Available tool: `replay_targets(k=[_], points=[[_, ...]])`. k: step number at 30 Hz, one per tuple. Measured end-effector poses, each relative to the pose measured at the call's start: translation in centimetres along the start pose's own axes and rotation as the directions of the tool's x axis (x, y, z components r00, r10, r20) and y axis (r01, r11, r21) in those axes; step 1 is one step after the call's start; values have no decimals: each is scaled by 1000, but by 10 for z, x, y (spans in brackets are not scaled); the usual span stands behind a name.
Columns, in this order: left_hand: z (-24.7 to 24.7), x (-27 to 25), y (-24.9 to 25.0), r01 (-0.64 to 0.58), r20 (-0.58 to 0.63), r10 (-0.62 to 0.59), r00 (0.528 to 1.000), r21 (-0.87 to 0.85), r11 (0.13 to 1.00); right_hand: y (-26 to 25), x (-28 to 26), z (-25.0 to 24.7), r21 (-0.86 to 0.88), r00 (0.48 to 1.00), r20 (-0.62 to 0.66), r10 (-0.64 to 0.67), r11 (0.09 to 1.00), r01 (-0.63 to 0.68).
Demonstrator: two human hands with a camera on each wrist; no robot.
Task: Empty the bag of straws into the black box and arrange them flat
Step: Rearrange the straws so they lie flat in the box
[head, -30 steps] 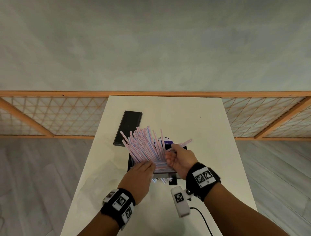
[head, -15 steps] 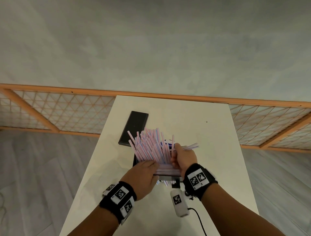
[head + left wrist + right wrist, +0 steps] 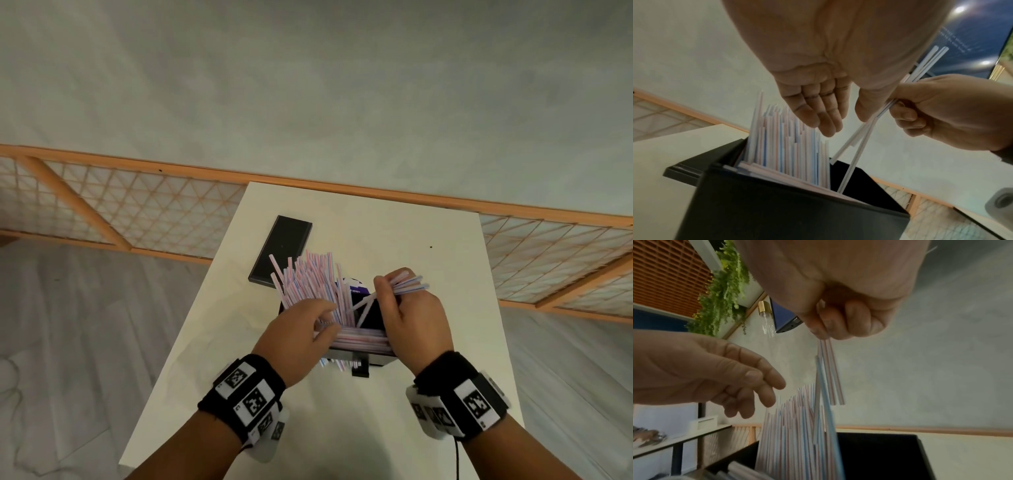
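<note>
A black box (image 3: 375, 360) (image 3: 777, 211) (image 3: 890, 456) stands on the white table, with many striped straws (image 3: 308, 281) (image 3: 785, 141) (image 3: 795, 426) leaning up against its left side. More straws (image 3: 359, 339) lie flat across its near rim. My right hand (image 3: 407, 308) (image 3: 953, 112) (image 3: 838, 316) grips a few straws (image 3: 407, 282) (image 3: 920, 71) (image 3: 830, 369) lifted above the box's right part. My left hand (image 3: 298, 329) (image 3: 818, 105) (image 3: 715, 374), fingers relaxed and open, hovers by the leaning bunch and holds nothing.
The box's black lid (image 3: 281, 251) lies flat on the table behind and left of the box. A purple-and-white packet (image 3: 356, 286) shows behind the straws. The white table (image 3: 428, 222) ends close on both sides. A wooden lattice rail (image 3: 137, 205) runs behind.
My right hand has pulled a few straws out of the bunch, up and to the right. My left hand has let go of the bunch and opened.
</note>
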State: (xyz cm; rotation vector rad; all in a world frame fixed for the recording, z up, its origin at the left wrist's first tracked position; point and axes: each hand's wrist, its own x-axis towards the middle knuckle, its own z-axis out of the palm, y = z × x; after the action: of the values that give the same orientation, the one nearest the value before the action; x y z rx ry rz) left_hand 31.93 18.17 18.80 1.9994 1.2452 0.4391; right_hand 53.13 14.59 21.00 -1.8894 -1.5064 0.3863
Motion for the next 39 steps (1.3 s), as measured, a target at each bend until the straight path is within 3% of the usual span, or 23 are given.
replay_targets(k=[7, 11, 14, 18, 23, 25, 28, 33, 36, 39], points=[[2, 4, 19, 29, -39, -34, 999, -110, 994, -27, -2, -15, 265, 995, -101, -18, 963, 44], [-1, 6, 9, 72, -72, -78, 994, -73, 995, -30, -2, -17, 526, 997, 12, 81, 847, -75], [0, 7, 1, 79, 57, -76, 995, -55, 995, -26, -6, -7, 628, 974, 121, 193, 744, -226], [6, 2, -8, 74, 120, -67, 990, -56, 996, -21, -15, 20, 619, 898, 343, 276, 652, -437], [9, 1, -21, -111, 164, 102, 981, 45, 993, -13, -22, 46, 606, 744, 584, 324, 435, -666], [8, 1, -24, -144, 197, 118, 973, 123, 982, -9, -23, 48, 581, 702, 625, 342, 397, -711], [3, 2, -35, -128, 224, 64, 972, 285, 950, 3, -22, 47, 587, 712, 556, 429, 404, -702], [-2, 7, -53, -114, 185, 31, 982, 454, 883, 40, -13, 36, 558, 724, 296, 623, 503, -660], [0, 13, -55, -147, 165, 76, 983, 481, 865, 57, -6, 28, 431, 769, 248, 589, 644, -632], [3, 15, -53, -178, 125, 132, 983, 515, 838, 56, 3, 24, 337, 796, 325, 511, 724, -602]])
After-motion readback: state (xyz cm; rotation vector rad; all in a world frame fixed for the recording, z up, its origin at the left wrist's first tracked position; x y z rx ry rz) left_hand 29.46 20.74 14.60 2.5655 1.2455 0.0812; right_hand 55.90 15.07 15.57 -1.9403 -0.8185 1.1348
